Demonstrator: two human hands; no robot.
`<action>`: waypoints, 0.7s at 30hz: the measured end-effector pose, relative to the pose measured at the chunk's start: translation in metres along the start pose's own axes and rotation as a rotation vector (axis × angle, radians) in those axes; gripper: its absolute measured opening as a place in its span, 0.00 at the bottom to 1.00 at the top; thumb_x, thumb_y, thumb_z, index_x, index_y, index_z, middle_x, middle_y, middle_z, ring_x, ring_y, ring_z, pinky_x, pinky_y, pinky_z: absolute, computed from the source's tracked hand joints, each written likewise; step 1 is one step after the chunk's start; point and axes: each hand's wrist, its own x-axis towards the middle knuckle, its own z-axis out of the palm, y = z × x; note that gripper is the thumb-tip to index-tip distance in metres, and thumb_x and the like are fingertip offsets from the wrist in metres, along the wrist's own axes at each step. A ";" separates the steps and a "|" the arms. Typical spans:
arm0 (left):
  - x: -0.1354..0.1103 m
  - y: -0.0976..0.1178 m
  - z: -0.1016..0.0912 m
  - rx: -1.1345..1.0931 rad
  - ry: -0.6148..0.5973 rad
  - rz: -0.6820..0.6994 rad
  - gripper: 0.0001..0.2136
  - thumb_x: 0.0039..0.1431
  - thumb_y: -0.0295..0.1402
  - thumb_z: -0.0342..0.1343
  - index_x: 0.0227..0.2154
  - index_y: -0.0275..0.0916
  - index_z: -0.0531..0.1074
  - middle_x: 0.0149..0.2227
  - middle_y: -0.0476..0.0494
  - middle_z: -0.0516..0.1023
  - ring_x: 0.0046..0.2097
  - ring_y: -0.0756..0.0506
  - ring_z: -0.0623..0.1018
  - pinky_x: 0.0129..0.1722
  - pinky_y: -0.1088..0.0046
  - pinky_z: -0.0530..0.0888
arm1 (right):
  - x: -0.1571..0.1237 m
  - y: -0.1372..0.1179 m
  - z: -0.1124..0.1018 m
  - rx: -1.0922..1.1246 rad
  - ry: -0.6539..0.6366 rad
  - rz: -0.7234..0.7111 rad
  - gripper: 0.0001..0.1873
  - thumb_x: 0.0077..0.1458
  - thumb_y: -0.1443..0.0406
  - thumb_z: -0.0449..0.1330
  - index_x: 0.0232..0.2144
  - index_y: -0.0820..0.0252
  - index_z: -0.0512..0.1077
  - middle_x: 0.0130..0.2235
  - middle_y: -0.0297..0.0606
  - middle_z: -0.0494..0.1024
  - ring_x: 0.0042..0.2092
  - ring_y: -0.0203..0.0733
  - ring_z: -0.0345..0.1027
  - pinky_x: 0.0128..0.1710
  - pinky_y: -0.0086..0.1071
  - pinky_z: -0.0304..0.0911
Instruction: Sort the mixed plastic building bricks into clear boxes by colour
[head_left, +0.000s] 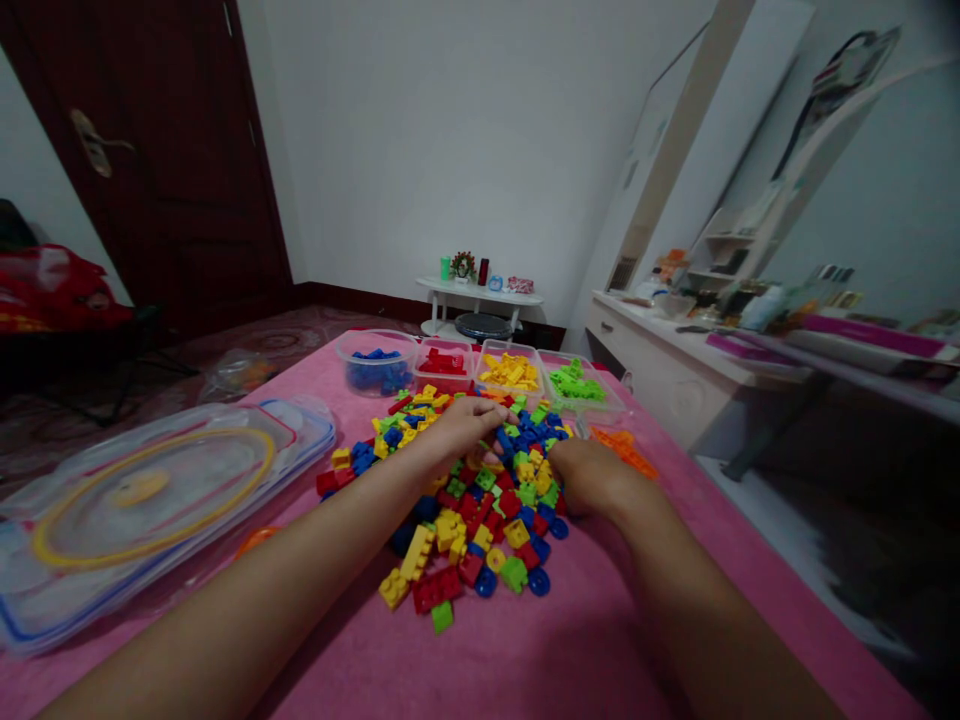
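A heap of small plastic bricks [480, 510] in red, blue, yellow and green lies on a pink cloth [525, 650]. My left hand [465, 425] reaches over the far part of the heap, fingers curled down onto the bricks. My right hand [589, 475] rests at the heap's right edge, knuckles up, fingers bent under and hidden. What either hand holds is hidden. Behind the heap stand several clear tubs in a row: blue bricks [377, 365], red bricks [444, 362], yellow bricks [510, 372], green bricks [576, 383].
Stacked clear lids [150, 500] lie at the left on the cloth. Orange pieces [626, 452] lie right of the heap. A white desk [675, 370] with clutter stands at the right, a small white table [480, 295] by the far wall, a dark door [165, 150] at the left.
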 end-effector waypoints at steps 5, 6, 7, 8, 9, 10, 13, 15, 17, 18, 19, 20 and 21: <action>0.000 0.001 -0.003 -0.163 -0.023 -0.119 0.13 0.56 0.41 0.55 0.35 0.34 0.74 0.24 0.50 0.68 0.21 0.56 0.69 0.18 0.83 0.66 | -0.002 0.008 -0.015 -0.097 -0.137 0.037 0.12 0.29 0.76 0.63 0.22 0.59 0.74 0.25 0.38 0.75 0.30 0.43 0.70 0.24 0.27 0.56; 0.000 0.001 -0.003 -0.168 -0.030 -0.130 0.14 0.56 0.42 0.55 0.35 0.34 0.73 0.25 0.50 0.68 0.21 0.56 0.68 0.18 0.84 0.65 | -0.002 0.010 -0.019 -0.089 -0.112 0.026 0.11 0.30 0.75 0.63 0.23 0.59 0.73 0.26 0.38 0.75 0.30 0.42 0.70 0.24 0.28 0.54; 0.000 0.000 -0.002 -0.166 -0.039 -0.141 0.15 0.57 0.43 0.54 0.36 0.34 0.73 0.25 0.50 0.68 0.21 0.56 0.68 0.17 0.84 0.65 | -0.002 0.013 -0.023 -0.064 -0.068 0.007 0.10 0.32 0.73 0.62 0.24 0.59 0.73 0.27 0.38 0.75 0.30 0.41 0.69 0.24 0.28 0.53; -0.001 0.000 -0.001 -0.162 -0.049 -0.154 0.16 0.57 0.44 0.54 0.36 0.34 0.73 0.25 0.50 0.68 0.21 0.56 0.68 0.17 0.84 0.65 | -0.001 0.014 -0.027 -0.021 -0.010 -0.016 0.10 0.33 0.72 0.62 0.25 0.59 0.72 0.27 0.37 0.75 0.30 0.40 0.68 0.24 0.28 0.52; -0.001 -0.001 0.000 -0.162 -0.064 -0.171 0.17 0.58 0.46 0.52 0.37 0.35 0.72 0.25 0.50 0.68 0.21 0.56 0.68 0.17 0.84 0.65 | -0.001 0.014 -0.031 0.036 0.059 -0.037 0.10 0.35 0.71 0.62 0.26 0.58 0.72 0.27 0.35 0.75 0.29 0.39 0.67 0.24 0.27 0.52; -0.002 0.000 0.001 -0.172 -0.090 -0.192 0.19 0.58 0.48 0.50 0.38 0.35 0.72 0.25 0.50 0.68 0.21 0.55 0.69 0.16 0.84 0.65 | 0.001 0.012 -0.034 0.100 0.127 -0.052 0.09 0.37 0.70 0.62 0.28 0.58 0.72 0.27 0.34 0.75 0.29 0.38 0.67 0.25 0.27 0.52; -0.003 0.001 0.003 -0.292 -0.222 -0.263 0.25 0.58 0.55 0.44 0.40 0.36 0.69 0.27 0.47 0.71 0.22 0.53 0.73 0.16 0.82 0.68 | 0.004 -0.003 -0.037 0.308 0.305 -0.082 0.10 0.40 0.68 0.62 0.31 0.58 0.71 0.28 0.34 0.75 0.28 0.36 0.66 0.25 0.27 0.54; -0.002 0.002 0.003 -0.426 -0.306 -0.303 0.27 0.57 0.57 0.42 0.38 0.35 0.67 0.28 0.46 0.71 0.24 0.50 0.75 0.17 0.81 0.70 | 0.006 -0.015 -0.035 0.453 0.378 -0.117 0.11 0.41 0.66 0.63 0.31 0.58 0.70 0.30 0.36 0.76 0.27 0.36 0.66 0.26 0.28 0.56; 0.000 0.002 0.002 -0.557 -0.333 -0.326 0.25 0.58 0.54 0.43 0.36 0.34 0.67 0.26 0.46 0.70 0.23 0.49 0.75 0.15 0.81 0.69 | 0.007 -0.024 -0.032 0.573 0.433 -0.139 0.12 0.41 0.64 0.64 0.32 0.58 0.70 0.33 0.37 0.77 0.26 0.36 0.66 0.25 0.29 0.58; 0.000 0.002 0.001 -0.607 -0.329 -0.329 0.22 0.59 0.51 0.46 0.35 0.33 0.67 0.24 0.47 0.69 0.23 0.50 0.75 0.14 0.82 0.67 | 0.008 -0.027 -0.031 0.610 0.464 -0.140 0.12 0.42 0.63 0.64 0.32 0.58 0.70 0.34 0.37 0.77 0.25 0.35 0.66 0.25 0.29 0.58; 0.001 0.002 0.001 -0.643 -0.317 -0.332 0.18 0.60 0.47 0.48 0.34 0.33 0.67 0.24 0.47 0.69 0.22 0.51 0.74 0.13 0.84 0.65 | 0.008 -0.028 -0.031 0.629 0.497 -0.136 0.12 0.43 0.62 0.63 0.32 0.58 0.70 0.34 0.37 0.77 0.24 0.34 0.65 0.25 0.29 0.58; 0.001 0.001 0.000 -0.667 -0.301 -0.338 0.14 0.60 0.42 0.50 0.33 0.33 0.67 0.24 0.47 0.69 0.21 0.53 0.72 0.13 0.86 0.63 | 0.007 -0.028 -0.031 0.634 0.534 -0.129 0.12 0.44 0.61 0.63 0.33 0.58 0.70 0.35 0.37 0.78 0.23 0.34 0.65 0.24 0.29 0.58; 0.002 0.001 -0.002 -0.682 -0.280 -0.344 0.10 0.60 0.37 0.52 0.33 0.33 0.67 0.24 0.48 0.69 0.21 0.55 0.71 0.12 0.88 0.60 | 0.007 -0.027 -0.031 0.628 0.570 -0.125 0.12 0.45 0.60 0.63 0.33 0.59 0.71 0.34 0.38 0.78 0.23 0.33 0.64 0.24 0.29 0.58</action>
